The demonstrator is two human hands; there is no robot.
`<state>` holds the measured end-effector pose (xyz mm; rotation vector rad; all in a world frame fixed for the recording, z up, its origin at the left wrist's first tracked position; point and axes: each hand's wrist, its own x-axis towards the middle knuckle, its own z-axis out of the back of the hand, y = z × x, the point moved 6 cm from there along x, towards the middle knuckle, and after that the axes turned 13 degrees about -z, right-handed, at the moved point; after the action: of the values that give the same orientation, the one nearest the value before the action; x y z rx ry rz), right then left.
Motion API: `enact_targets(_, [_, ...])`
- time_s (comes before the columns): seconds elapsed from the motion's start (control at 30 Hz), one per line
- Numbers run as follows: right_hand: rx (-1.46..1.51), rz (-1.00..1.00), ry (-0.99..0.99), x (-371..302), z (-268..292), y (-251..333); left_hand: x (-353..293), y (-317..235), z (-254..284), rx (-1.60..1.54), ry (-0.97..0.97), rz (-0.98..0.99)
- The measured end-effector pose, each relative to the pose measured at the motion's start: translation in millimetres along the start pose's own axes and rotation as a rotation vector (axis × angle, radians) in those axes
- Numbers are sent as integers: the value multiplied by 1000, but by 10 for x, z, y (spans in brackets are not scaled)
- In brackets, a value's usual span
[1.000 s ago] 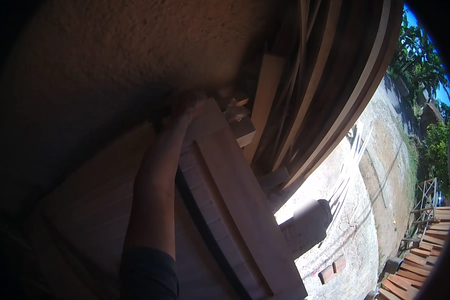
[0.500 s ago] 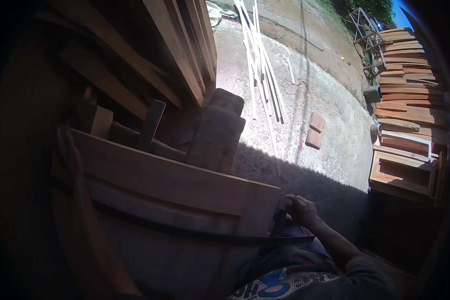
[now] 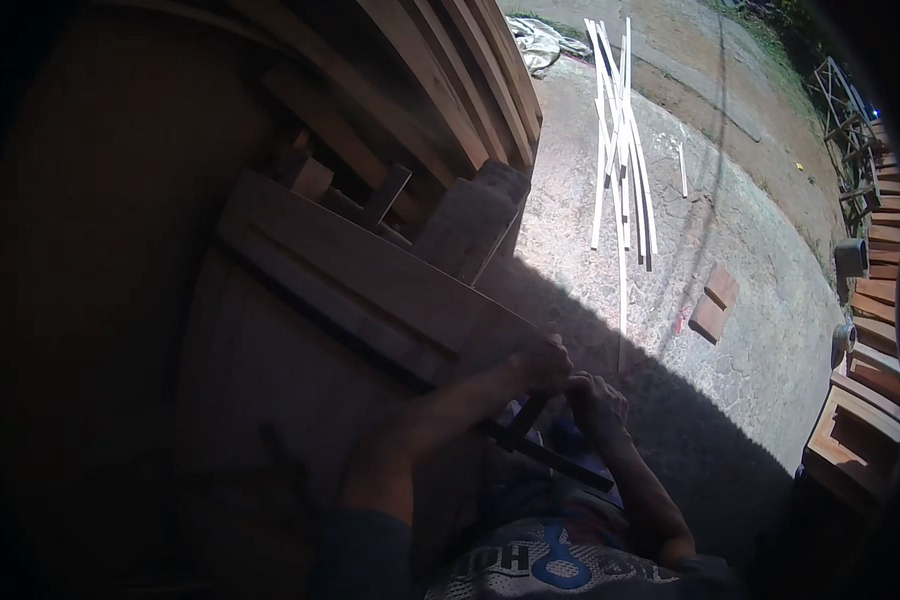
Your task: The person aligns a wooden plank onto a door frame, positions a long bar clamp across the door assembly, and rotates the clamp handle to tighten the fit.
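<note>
A wooden panel point(image 3: 370, 285) with a recessed edge lies in shade before me, and the dark bar of a bar clamp point(image 3: 560, 465) runs along it. The clamp's jaw rises at the panel's right end. My left hand point(image 3: 542, 362) is closed at the panel's right corner, beside the top of that jaw; what its fingers hold is hidden. Close against it, my right hand point(image 3: 597, 400) has its fingers bent around the jaw's upper end. Deep shade blurs the fine detail at both hands.
Beyond the panel stand a heavy wooden block point(image 3: 470, 225) and leaning boards point(image 3: 420, 75). White strips point(image 3: 625, 150) and two small wood pieces point(image 3: 715, 303) lie on sunlit concrete. Stacked timber and a wooden frame point(image 3: 855, 440) are at the right.
My left hand has left the panel's far left edge and come across to its right corner beside my right hand. The view has shifted, so the surroundings appear displaced to the right.
</note>
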<state>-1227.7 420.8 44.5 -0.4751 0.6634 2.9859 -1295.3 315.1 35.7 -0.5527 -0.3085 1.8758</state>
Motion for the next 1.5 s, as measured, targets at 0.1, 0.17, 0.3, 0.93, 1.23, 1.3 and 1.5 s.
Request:
enact_targets(0.1, [5,-42,77,9,133,56,-22,19,33,23,8,2])
enact_targets(0.17, [15,-55,120,26,136,50,-32,-18,93,38,13,-4])
enact_targets(0.3, [-46,-68,257,103,-9,-59,-19,-59,95,32,-12,11])
enact_targets(0.93, [143,-174,1309,292,-233,-350,-32,14,129,-88,-14,85])
enact_targets(1.23, [121,62,405,62,-58,-168,-97,-70,68,27,3,65])
enact_targets(1.3, [144,249,461,187,-306,-325,-127,-6,206,18,-51,77])
enact_targets(1.5, [282,-223,1223,243,-79,-196,-86,-19,148,21,-25,106])
